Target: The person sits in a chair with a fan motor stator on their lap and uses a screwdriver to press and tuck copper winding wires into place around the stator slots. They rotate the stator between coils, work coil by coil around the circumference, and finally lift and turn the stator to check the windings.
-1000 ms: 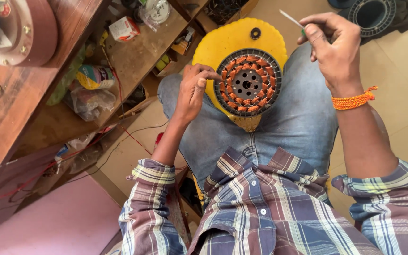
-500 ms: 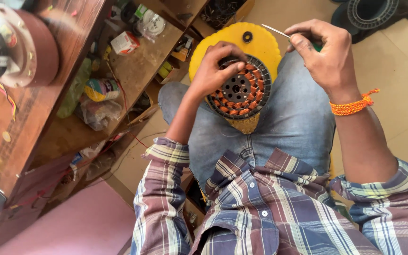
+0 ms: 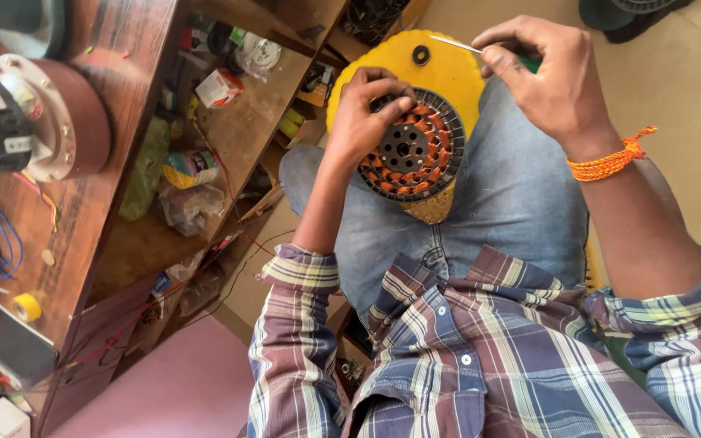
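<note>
Left hand [image 3: 367, 113] gripped the copper-wound stator [image 3: 411, 150], steadying it on the lap; right hand [image 3: 545, 77] pinched a thin tool [image 3: 458, 44].

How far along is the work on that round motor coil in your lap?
Done: copper windings fill most slots of the motor coil. In hand: left hand grips its upper rim on the yellow disc; right hand holds a thin tool above. What is left cannot be told.
</note>
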`<state>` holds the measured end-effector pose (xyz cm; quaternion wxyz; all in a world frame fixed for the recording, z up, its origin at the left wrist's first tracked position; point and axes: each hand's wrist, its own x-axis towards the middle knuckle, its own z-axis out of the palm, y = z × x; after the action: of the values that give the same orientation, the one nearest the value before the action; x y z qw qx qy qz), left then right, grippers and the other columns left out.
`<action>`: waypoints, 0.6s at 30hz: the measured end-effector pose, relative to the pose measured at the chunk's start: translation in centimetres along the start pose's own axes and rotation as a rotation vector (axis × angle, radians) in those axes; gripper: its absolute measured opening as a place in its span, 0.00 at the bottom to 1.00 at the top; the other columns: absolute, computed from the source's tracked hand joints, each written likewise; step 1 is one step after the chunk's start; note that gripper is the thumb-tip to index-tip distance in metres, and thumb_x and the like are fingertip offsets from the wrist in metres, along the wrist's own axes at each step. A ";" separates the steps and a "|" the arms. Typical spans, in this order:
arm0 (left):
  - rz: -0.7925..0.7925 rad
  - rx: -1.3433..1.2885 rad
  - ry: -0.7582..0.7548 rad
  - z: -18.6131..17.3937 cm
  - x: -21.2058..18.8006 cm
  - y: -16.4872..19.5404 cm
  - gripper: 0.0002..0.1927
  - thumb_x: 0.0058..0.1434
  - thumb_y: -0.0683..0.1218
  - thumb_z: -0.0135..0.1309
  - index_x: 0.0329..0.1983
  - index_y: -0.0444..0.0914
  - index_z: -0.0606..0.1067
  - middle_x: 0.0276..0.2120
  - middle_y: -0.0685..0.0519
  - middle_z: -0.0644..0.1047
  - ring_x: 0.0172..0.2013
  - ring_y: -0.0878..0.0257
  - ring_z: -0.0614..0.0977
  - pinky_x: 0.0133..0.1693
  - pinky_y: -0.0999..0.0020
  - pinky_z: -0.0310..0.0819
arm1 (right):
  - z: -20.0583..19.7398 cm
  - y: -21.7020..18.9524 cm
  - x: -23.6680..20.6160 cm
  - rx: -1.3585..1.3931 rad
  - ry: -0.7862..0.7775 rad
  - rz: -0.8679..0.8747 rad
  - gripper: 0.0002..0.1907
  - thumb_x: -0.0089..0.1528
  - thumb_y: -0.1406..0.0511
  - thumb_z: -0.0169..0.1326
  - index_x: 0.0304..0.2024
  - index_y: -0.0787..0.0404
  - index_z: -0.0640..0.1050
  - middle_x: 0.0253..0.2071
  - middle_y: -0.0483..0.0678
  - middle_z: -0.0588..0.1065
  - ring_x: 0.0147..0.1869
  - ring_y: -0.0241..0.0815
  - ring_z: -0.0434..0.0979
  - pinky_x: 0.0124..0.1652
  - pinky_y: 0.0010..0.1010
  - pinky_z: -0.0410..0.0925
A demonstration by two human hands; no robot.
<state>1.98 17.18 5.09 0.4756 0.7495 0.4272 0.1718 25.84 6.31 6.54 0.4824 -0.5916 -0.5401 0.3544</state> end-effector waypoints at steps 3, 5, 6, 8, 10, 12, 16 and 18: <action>-0.009 0.223 0.061 0.4 0.0 1.5 0.09 0.51 0.46 0.68 0.36 0.45 0.87 0.50 0.50 0.76 0.54 0.52 0.72 0.56 0.56 0.67 | 0.1 0.0 -0.1 0.009 -0.012 0.010 0.06 0.73 0.73 0.54 0.50 0.72 0.79 0.42 0.52 0.80 0.48 0.37 0.83 0.50 0.26 0.74; -0.010 0.313 0.080 0.5 0.0 2.1 0.09 0.49 0.46 0.68 0.35 0.46 0.87 0.50 0.51 0.77 0.53 0.50 0.72 0.54 0.56 0.67 | 0.2 0.0 0.0 0.015 -0.018 0.011 0.06 0.74 0.73 0.54 0.50 0.72 0.79 0.42 0.52 0.80 0.49 0.37 0.83 0.50 0.26 0.74; -0.003 0.320 0.079 0.5 0.0 2.2 0.09 0.50 0.46 0.68 0.36 0.46 0.87 0.50 0.51 0.78 0.52 0.51 0.73 0.53 0.56 0.68 | 0.3 0.0 0.0 0.014 -0.021 0.007 0.06 0.74 0.73 0.54 0.50 0.72 0.79 0.42 0.52 0.80 0.49 0.37 0.83 0.51 0.26 0.74; 0.041 0.216 0.054 0.2 -0.1 1.9 0.14 0.53 0.45 0.68 0.43 0.46 0.84 0.48 0.52 0.79 0.52 0.53 0.77 0.54 0.59 0.72 | 0.4 0.1 0.1 0.008 -0.023 0.001 0.06 0.74 0.73 0.54 0.50 0.72 0.79 0.42 0.52 0.80 0.50 0.37 0.83 0.51 0.26 0.74; 0.118 -0.003 -0.003 -0.5 -0.5 1.4 0.23 0.57 0.45 0.68 0.56 0.44 0.78 0.46 0.53 0.80 0.51 0.58 0.82 0.57 0.62 0.76 | 0.4 0.1 0.1 0.000 -0.012 -0.001 0.06 0.73 0.73 0.54 0.50 0.72 0.79 0.42 0.51 0.81 0.49 0.37 0.83 0.51 0.26 0.74; 0.149 -0.080 0.012 -1.4 -1.7 0.4 0.30 0.55 0.43 0.69 0.61 0.43 0.73 0.48 0.52 0.79 0.53 0.56 0.81 0.58 0.61 0.75 | 0.3 0.1 0.1 -0.009 -0.001 -0.004 0.06 0.73 0.73 0.54 0.50 0.71 0.80 0.44 0.51 0.81 0.48 0.37 0.83 0.50 0.26 0.74; 0.165 -0.089 0.056 -2.1 -3.7 -0.7 0.27 0.57 0.42 0.68 0.60 0.44 0.74 0.48 0.52 0.80 0.53 0.57 0.81 0.59 0.62 0.75 | 0.3 -0.1 0.1 -0.064 0.003 -0.031 0.06 0.72 0.73 0.55 0.49 0.70 0.80 0.41 0.52 0.81 0.48 0.38 0.84 0.50 0.28 0.74; 0.146 -0.014 0.079 -1.4 -4.0 -1.0 0.22 0.58 0.42 0.68 0.56 0.45 0.78 0.48 0.52 0.78 0.50 0.58 0.81 0.53 0.64 0.78 | 0.4 -0.2 0.0 -0.073 -0.005 -0.012 0.06 0.72 0.73 0.55 0.49 0.70 0.80 0.43 0.52 0.81 0.48 0.38 0.84 0.50 0.28 0.74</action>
<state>-1.70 14.91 5.51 0.4499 0.7680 0.3885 0.2384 25.43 6.39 6.68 0.4613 -0.6047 -0.5575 0.3327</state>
